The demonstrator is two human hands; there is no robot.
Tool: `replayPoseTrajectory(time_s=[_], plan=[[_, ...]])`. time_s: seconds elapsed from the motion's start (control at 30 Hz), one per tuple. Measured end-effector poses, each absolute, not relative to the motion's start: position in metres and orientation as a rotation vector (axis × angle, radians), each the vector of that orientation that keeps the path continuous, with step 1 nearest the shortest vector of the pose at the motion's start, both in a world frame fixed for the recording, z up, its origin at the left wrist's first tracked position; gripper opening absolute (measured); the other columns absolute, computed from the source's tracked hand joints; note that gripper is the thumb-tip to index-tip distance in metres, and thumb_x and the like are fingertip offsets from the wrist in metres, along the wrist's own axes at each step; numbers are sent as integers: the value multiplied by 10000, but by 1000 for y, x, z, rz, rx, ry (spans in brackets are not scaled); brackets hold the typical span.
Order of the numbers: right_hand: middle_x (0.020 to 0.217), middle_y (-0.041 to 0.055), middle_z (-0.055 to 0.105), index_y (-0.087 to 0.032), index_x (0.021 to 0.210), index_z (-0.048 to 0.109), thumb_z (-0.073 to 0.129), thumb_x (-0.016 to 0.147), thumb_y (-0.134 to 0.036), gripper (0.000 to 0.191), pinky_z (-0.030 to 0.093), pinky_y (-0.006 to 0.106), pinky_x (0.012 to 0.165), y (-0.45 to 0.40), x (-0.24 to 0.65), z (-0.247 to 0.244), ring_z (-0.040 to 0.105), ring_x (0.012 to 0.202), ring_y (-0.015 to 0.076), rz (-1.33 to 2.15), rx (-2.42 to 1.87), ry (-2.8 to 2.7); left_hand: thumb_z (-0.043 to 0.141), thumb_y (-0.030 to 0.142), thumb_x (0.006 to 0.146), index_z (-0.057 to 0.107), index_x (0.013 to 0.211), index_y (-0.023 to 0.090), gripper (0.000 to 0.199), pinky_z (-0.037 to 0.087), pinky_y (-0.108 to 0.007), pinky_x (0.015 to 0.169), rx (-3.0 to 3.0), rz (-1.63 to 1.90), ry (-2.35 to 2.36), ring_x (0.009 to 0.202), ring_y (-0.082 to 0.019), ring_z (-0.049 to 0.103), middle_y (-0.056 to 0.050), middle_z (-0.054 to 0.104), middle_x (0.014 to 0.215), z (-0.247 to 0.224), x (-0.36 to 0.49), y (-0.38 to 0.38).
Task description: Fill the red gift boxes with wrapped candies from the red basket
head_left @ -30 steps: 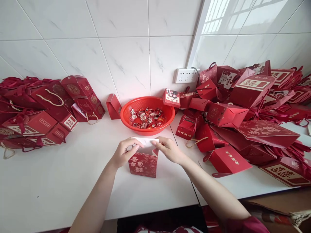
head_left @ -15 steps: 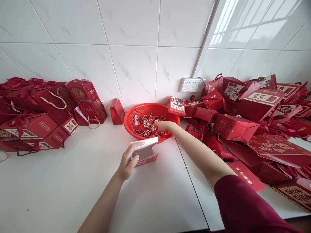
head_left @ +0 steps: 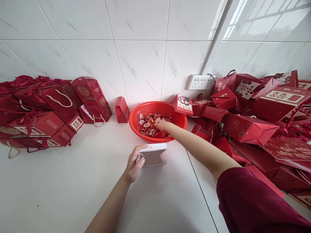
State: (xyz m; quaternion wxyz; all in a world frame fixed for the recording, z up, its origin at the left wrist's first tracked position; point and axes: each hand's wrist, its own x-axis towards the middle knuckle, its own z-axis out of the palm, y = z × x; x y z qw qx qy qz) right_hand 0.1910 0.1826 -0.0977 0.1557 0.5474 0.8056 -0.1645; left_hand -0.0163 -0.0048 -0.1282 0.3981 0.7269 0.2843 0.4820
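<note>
My left hand (head_left: 134, 165) grips a small paper gift box (head_left: 152, 158) by its left side, thumb at the near edge and fingers behind. The box's open mouth faces me, showing a pale inside that looks bare. Just behind it stands a red plastic basket (head_left: 181, 124) with perforated walls. Red-wrapped candies (head_left: 152, 124) cover its bottom, several with pale heart-shaped labels. Into these candies reaches my right hand (head_left: 163, 127); its fingers point down and are hidden, so whether they hold any does not show.
Left of the basket stands a small red box (head_left: 121, 110). Stacked red gift boxes (head_left: 48, 124) with rope handles and ribbons fill the far left. A heap of red boxes (head_left: 251, 129) spreads along the right, under a power strip (head_left: 200, 82) by the tiled wall.
The whole view has shifted, moving the scene slightly rightward. The box in my left hand has tilted, its mouth turning more toward me. My right hand stays among the candies.
</note>
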Motion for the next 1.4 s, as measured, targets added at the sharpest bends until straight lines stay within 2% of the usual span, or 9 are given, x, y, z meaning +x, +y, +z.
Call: replayPoseTrajectory(time_s=[0.1, 0.23, 0.37, 0.7, 0.9, 1.0, 1.13, 1.23, 1.4], plan=[[1307, 102, 575, -191, 1315, 552, 635, 941, -318, 404, 516, 474, 943, 187, 205, -93, 601, 1129, 254, -516, 1627, 2396, 434, 374, 959, 509, 1325, 253, 393, 505, -383, 848, 1784, 1237, 743, 1050, -254, 602, -96, 607, 1232, -132, -13, -4], [1169, 87, 651, -168, 1145, 642, 661, 908, -246, 250, 532, 409, 898, 175, 231, -81, 630, 1050, 232, -593, 1807, 2591, 414, 381, 965, 536, 1279, 219, 374, 488, -380, 884, 1765, 1297, 848, 1057, -250, 594, -99, 617, 1219, -130, -4, -1], [1183, 74, 676, -183, 1175, 626, 597, 869, -118, 314, 504, 332, 932, 137, 248, -70, 627, 1079, 220, -741, 1962, 2910, 387, 332, 973, 502, 1347, 214, 409, 471, -382, 937, 1848, 1202, 970, 1044, -229, 603, -93, 599, 1291, -114, 8, 6], [1175, 74, 656, -193, 1121, 614, 574, 907, -303, 244, 562, 342, 823, 47, 260, -40, 660, 928, 173, -1557, 2012, 3366, 520, 307, 939, 488, 1432, 374, 499, 548, -283, 768, 2177, 573, 985, 936, -189, 698, -2, 588, 1399, -46, 11, 21], [1251, 60, 617, -217, 1181, 582, 475, 878, -131, 333, 528, 348, 884, 31, 258, -30, 618, 1041, 181, -1461, 1991, 3421, 488, 368, 961, 565, 1384, 340, 431, 512, -295, 728, 2143, 527, 1092, 827, -207, 684, 4, 733, 1123, -37, 17, 29], [1264, 65, 602, -234, 1206, 571, 475, 857, -99, 386, 493, 393, 982, 26, 253, -28, 576, 1162, 213, -1410, 1874, 3483, 498, 399, 955, 658, 1289, 302, 382, 488, -293, 755, 2091, 534, 1062, 876, -226, 670, -6, 732, 1107, -40, 21, 34], [1169, 60, 611, -238, 1136, 583, 497, 845, -83, 340, 490, 388, 979, 22, 249, -25, 579, 1134, 214, -1355, 1802, 3522, 460, 445, 964, 757, 966, 227, 369, 388, -270, 603, 2095, 487, 1023, 630, -185, 558, -5, 654, 709, -42, 21, 38], [1093, 49, 610, -230, 1074, 580, 520, 852, -88, 270, 530, 339, 861, 19, 247, -21, 600, 1031, 198, -1399, 1684, 3507, 446, 462, 963, 641, 691, 198, 426, 306, -269, 562, 2090, 457, 1041, 545, -145, 422, 10, 491, 592, -41, 21, 39], [1016, 35, 633, -212, 1011, 605, 576, 882, -135, 153, 535, 297, 766, 18, 241, -19, 620, 906, 172, -1496, 1393, 3410, 444, 462, 950, 451, 605, 187, 442, 214, -269, 530, 2046, 420, 1118, 554, -124, 298, 27, 342, 594, -40, 23, 39]])
